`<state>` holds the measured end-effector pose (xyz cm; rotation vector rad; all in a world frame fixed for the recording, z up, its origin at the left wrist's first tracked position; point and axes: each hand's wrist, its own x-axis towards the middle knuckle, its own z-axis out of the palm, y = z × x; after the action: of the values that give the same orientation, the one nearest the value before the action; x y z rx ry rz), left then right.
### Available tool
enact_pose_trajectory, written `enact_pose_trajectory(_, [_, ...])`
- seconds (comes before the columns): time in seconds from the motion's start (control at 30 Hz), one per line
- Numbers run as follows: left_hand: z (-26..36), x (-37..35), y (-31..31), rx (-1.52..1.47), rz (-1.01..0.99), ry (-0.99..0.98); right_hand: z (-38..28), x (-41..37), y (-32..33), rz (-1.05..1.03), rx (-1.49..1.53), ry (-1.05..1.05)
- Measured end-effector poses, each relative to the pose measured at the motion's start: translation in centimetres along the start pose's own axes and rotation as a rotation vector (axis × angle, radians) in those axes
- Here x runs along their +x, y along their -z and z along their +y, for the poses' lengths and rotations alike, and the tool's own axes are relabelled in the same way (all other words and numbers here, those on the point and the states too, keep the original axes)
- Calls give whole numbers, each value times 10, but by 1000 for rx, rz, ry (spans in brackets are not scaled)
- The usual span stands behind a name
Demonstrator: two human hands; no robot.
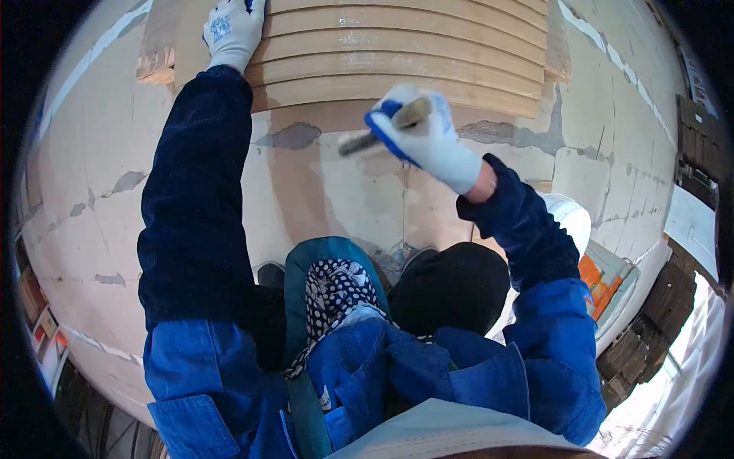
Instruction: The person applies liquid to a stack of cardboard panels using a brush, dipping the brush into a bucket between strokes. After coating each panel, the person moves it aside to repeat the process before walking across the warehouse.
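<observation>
My left hand (235,32), in a white glove with blue coating, rests at the left end of a stack of light wooden boards (397,65). Its fingers look stretched out, and the top edge of the view cuts off their tips. Wet, shiny streaks run down the middle of the boards. My right hand (428,138), gloved the same way, is closed round a brush (414,113) in front of the boards' near edge. The brush's pale handle end faces up toward me. Its dark far end points left, is blurred by motion and touches nothing.
Wooden supports (157,57) lie under the boards on a tiled floor (352,191) with grey patches. A white bucket (569,218) stands by my right knee, partly behind my sleeve. Beyond it are orange items (600,283). Dark wooden pallets (646,336) lie at the right.
</observation>
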<state>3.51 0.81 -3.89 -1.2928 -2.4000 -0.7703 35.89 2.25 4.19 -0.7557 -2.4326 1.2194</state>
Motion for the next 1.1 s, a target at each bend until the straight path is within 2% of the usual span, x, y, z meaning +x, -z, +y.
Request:
enact_pose_trajectory(0.07, [2, -4, 2, 5, 35, -24, 1, 27, 13, 248, -179, 286])
enact_pose_trajectory(0.1, [5, -1, 4, 8, 80, -52, -1, 44, 22, 289, -159, 211])
enact_pose_trajectory(0.13, [3, 1, 3, 8, 97, -67, 2, 66, 26, 308, -161, 223])
enact_pose_trajectory(0.2, [-5, 0, -4, 21, -23, 25, 1, 107, 33, 501, -328, 349])
enact_pose_trajectory(0.23, [-6, 1, -5, 1, -16, 21, 1, 110, 32, 529, -335, 368])
enact_pose_trajectory(0.3, [-3, 1, -1, -43, -14, 28, 15, 97, 17, 427, -315, 411])
enact_pose_trajectory(0.37, [-2, 2, 2, -17, -13, 24, 6, 54, 9, 202, -283, 256])
enact_pose_trajectory(0.4, [0, 3, 4, -6, -30, 32, 22, 35, -4, 183, -134, 375])
enact_pose_trajectory(0.43, [0, 2, 4, -11, -17, 21, 13, 9, 3, 113, -114, 346])
enact_pose_trajectory(0.47, [-1, 2, 2, -12, 12, 1, 15, -1, 14, 126, -123, 354])
enact_pose_trajectory(0.53, [1, 1, 2, -14, 38, -19, 21, -14, 31, 112, -17, 180])
enact_pose_trajectory(0.6, [6, 1, 6, -5, -29, 49, 15, 20, 69, 255, 69, 113])
enact_pose_trajectory(0.67, [9, 1, 8, 2, -45, 64, 26, 70, 96, 430, -69, 25])
enact_pose_trajectory(0.73, [5, 1, 7, -22, -26, 40, 41, 121, 119, 578, -148, 285])
enact_pose_trajectory(0.77, [3, 0, 5, -20, -23, 38, 48, 132, 119, 581, -146, 288])
enact_pose_trajectory(0.83, [0, 0, 1, -29, 38, -13, 65, 137, 111, 577, -158, 73])
enact_pose_trajectory(0.93, [-4, 2, -3, -28, 48, -30, 78, 60, 78, 548, -172, 162])
enact_pose_trajectory(0.97, [-1, 2, 1, -63, 44, -22, 46, 17, 81, 420, -73, 95])
enact_pose_trajectory(1.0, [-1, 2, 3, -37, 17, -10, 50, -24, 71, 374, 89, 118])
enact_pose_trajectory(1.03, [-10, 5, -1, -33, 33, -27, 41, -66, 70, 368, -66, 177])
enact_pose_trajectory(1.07, [-14, 3, -9, -37, 34, -57, 30, -140, 62, 329, 165, -316])
enact_pose_trajectory(1.1, [-16, 3, -9, -49, -3, -36, 35, -186, 57, 324, 21, -483])
